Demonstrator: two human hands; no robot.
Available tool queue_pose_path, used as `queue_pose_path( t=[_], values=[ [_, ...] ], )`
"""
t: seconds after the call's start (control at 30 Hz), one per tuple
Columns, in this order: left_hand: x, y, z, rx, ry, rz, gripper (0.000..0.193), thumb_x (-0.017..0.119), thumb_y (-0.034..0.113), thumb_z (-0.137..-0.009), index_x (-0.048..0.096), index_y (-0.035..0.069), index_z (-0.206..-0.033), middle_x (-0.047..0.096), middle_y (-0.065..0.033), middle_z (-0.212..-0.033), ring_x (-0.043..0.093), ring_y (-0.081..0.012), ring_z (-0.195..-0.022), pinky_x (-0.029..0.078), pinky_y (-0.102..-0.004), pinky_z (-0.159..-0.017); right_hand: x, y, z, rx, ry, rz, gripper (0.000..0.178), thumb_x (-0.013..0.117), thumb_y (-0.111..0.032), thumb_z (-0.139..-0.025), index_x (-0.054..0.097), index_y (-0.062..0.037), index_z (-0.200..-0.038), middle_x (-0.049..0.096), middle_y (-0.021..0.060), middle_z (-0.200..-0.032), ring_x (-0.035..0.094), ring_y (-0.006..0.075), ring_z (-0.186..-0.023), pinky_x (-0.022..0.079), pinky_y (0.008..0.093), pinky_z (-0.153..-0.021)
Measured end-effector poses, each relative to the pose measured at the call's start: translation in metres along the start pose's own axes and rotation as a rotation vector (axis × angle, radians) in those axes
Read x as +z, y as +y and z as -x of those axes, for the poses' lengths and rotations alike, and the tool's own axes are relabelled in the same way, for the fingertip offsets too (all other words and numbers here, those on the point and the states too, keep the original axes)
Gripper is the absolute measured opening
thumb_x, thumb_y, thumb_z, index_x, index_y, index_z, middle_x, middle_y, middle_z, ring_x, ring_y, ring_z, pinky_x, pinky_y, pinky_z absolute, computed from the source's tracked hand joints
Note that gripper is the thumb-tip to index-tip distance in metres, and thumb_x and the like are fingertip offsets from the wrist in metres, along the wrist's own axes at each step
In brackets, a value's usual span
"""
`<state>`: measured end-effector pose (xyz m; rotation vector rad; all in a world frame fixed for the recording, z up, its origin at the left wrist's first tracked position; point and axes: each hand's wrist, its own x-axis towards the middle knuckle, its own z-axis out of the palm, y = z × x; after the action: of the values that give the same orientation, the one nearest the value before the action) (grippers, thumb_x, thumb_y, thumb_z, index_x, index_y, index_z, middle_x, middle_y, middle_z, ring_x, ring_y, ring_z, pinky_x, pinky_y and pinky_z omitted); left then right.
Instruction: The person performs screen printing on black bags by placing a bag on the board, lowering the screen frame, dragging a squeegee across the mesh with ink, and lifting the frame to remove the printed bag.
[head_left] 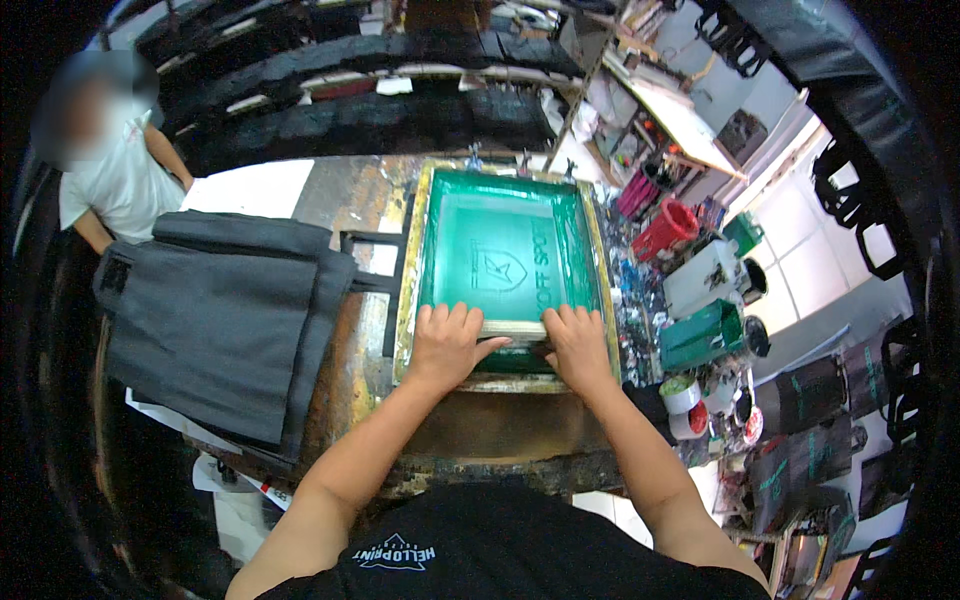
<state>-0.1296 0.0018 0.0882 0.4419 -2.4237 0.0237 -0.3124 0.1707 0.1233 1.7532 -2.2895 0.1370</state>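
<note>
A wooden-framed printing screen (490, 225) with green mesh lies on the worktable in front of me. A shield-shaped emblem and lettering show through its mesh. My left hand (445, 345) and my right hand (578, 345) grip the two ends of a squeegee (513, 328), which stands across the near part of the screen. Fingers of both hands curl over its top edge, thumbs toward me. Dark green ink lies on the mesh behind the squeegee, nearest me. Black strap handles (375, 240) stick out from under the screen's left side.
A stack of black fabric bags (210, 320) lies at the left, with a person (125, 180) standing behind it. At the right are a red bucket (665, 230), a green container (700, 335) and rolls of tape (681, 394). Metal clamps (474, 157) sit at the screen's far edge.
</note>
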Motion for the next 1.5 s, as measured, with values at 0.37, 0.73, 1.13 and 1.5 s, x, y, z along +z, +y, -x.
queue_pose_path(
  t=[0.37,0.73,1.13,1.5],
  values=[
    [-0.03,-0.02,0.116,-0.378,-0.008,0.152,0.116,0.094,0.067,-0.063,0.052,0.006,-0.152,0.052,-0.0182,-0.139,0.047,-0.0406,-0.132,0.034,-0.0584,-0.112,-0.001,-0.025,0.049,0.033,0.077,-0.055,0.057,0.084,-0.053,-0.083,0.067,-0.0096,-0.115,0.062,0.0107,-0.106,0.058,0.0335,-0.104,0.04,0.0551,-0.099],
    [-0.023,-0.031,0.123,-0.577,-0.067,0.074,0.109,0.099,0.061,-0.052,0.066,0.01,-0.142,0.054,-0.0115,-0.124,0.048,-0.0321,-0.124,0.028,-0.0542,-0.107,0.0,-0.023,0.027,0.07,0.185,-0.092,0.065,0.074,-0.069,-0.088,0.071,-0.0068,-0.104,0.063,0.0124,-0.102,0.056,0.0335,-0.105,0.032,0.0595,-0.103],
    [-0.085,-0.02,0.022,-0.751,0.198,0.751,0.112,0.107,0.036,-0.065,0.052,-0.004,-0.154,0.073,-0.0189,-0.133,0.069,-0.0238,-0.125,0.053,-0.0385,-0.11,-0.101,-0.004,-0.022,0.066,0.386,-0.068,0.059,0.074,-0.066,-0.089,0.07,-0.0067,-0.096,0.064,0.0129,-0.094,0.06,0.034,-0.097,0.035,0.0594,-0.102],
    [-0.039,-0.063,-0.014,-0.634,0.004,0.293,0.116,0.078,0.051,-0.098,0.007,-0.003,-0.172,0.062,-0.0302,-0.123,0.066,-0.0397,-0.105,0.054,-0.0493,-0.091,-0.19,0.043,-0.129,0.026,0.563,-0.129,0.056,0.068,-0.059,-0.098,0.07,-0.0042,-0.088,0.069,0.0153,-0.083,0.065,0.0346,-0.087,0.04,0.0511,-0.092]
  ],
)
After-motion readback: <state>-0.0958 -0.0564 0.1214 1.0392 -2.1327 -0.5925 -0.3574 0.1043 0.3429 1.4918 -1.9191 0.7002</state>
